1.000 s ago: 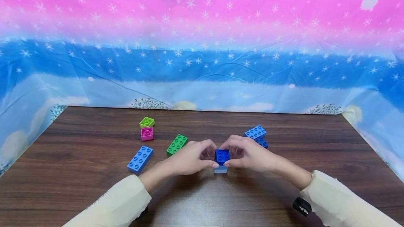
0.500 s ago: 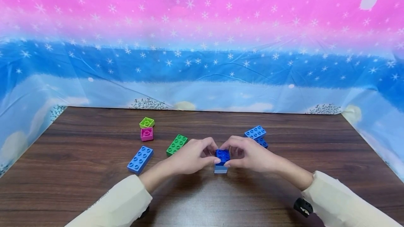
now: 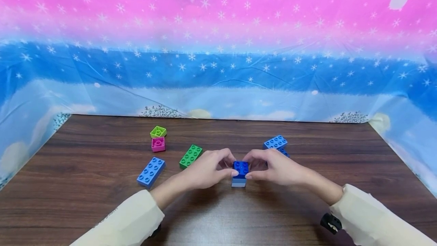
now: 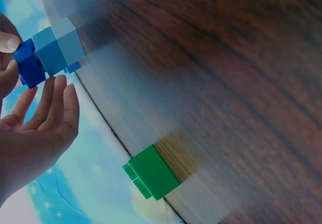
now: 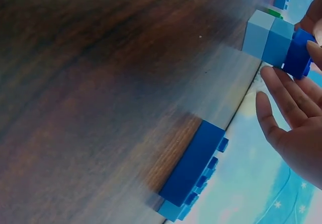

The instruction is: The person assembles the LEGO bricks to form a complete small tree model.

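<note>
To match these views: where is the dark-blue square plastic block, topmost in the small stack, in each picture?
Head: dark-blue square plastic block slightly right of centre, lower half.
Left wrist: dark-blue block near the left edge, upper half.
Right wrist: dark-blue block near the right edge, upper half.
Shared landmark: pale-blue plastic block, below it, right of it and left of it, respectively.

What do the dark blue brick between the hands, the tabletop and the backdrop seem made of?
Dark blue brick: likely hard plastic, smooth; crisp molded studs.
Tabletop: wood or wood-look laminate, semi-gloss; dark grain, pale reflection.
Backdrop: thin fabric or plastic sheet, printed; it shows creases.
</note>
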`<state>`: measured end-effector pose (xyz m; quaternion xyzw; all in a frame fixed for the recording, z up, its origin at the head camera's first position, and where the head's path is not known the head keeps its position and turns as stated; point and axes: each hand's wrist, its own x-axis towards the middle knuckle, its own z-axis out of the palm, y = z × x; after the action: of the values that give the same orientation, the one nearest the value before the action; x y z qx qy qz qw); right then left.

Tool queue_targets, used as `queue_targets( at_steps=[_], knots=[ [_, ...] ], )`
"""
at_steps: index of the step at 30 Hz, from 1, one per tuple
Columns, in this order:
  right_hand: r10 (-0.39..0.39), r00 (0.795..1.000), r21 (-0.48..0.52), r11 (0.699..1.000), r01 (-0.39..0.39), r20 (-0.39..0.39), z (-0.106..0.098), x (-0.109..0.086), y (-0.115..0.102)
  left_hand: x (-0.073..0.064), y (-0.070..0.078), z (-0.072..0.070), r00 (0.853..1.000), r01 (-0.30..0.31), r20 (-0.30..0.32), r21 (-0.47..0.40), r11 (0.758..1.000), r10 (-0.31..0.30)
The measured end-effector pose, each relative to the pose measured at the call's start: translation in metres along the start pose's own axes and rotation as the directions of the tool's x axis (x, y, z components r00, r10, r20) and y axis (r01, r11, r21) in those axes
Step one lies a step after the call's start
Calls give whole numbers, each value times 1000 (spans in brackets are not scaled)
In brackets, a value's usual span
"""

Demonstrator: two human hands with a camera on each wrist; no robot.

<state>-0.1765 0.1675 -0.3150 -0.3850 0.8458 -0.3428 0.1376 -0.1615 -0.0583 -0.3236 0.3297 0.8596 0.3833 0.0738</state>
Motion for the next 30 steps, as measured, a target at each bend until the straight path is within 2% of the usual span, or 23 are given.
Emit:
queue_targets(
  at_steps=[5, 11, 17, 30],
  knots=[
    [-26, 1000, -27, 999, 26, -3, -2, 1, -2, -1, 0, 1, 1000, -14, -17, -3, 1000, 14],
    [-58, 998, -48, 997, 57, -10, -1, 2, -2, -2, 1, 1, 1000, 2, -16, -14, 1000, -2],
    [-70, 998, -19, 997, 70, -2, -2, 2, 0, -3, 1, 2, 1000, 0, -20, -9, 1000, 0],
    [-36, 999, 11, 999, 36, -3, 0, 1, 2, -3, 1, 3, 1000, 2, -13, -39, 999, -3]
  ],
)
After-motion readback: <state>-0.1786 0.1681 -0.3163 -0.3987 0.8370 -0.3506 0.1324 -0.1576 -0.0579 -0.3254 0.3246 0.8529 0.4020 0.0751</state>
